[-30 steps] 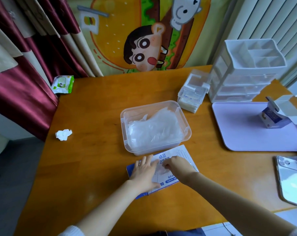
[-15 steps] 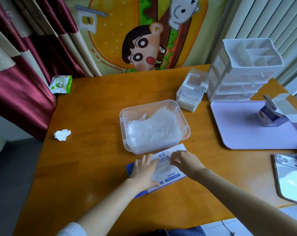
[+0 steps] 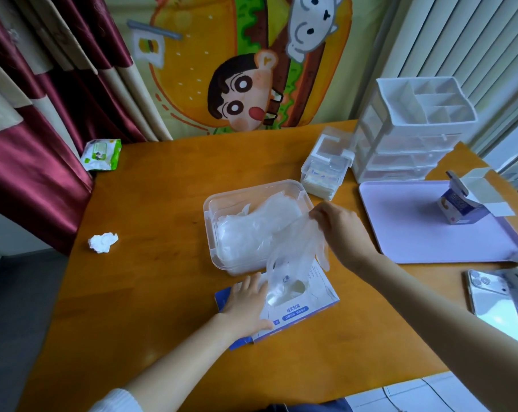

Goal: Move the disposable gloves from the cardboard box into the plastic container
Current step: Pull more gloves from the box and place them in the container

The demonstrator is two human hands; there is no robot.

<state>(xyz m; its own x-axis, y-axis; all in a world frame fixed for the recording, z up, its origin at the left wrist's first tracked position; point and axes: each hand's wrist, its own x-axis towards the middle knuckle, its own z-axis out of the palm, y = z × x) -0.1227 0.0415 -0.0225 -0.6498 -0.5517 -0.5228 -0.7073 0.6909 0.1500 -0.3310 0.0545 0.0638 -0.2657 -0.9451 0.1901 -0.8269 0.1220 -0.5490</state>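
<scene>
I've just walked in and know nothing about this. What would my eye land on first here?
At the centre, the right hand pinches a clear glove stretching up from the cardboard box, beside the plastic container heaped with gloves. The left hand presses flat on the box. Behind the table, a bright cartoon burger hanging covers the wall.

The left hand (image 3: 246,304) is laid flat at lower centre of the frame, palm down, fingers straight and slightly spread, pressed on the box (image 3: 308,301). Its forearm is extended from the bottom edge at lower left, where a white sleeve (image 3: 115,401) is seen. The right hand (image 3: 341,230) is held higher, right of centre, fingers curled, with a glove (image 3: 296,254) pinched at the fingertips. Its bare forearm is angled down to the lower right corner.
</scene>
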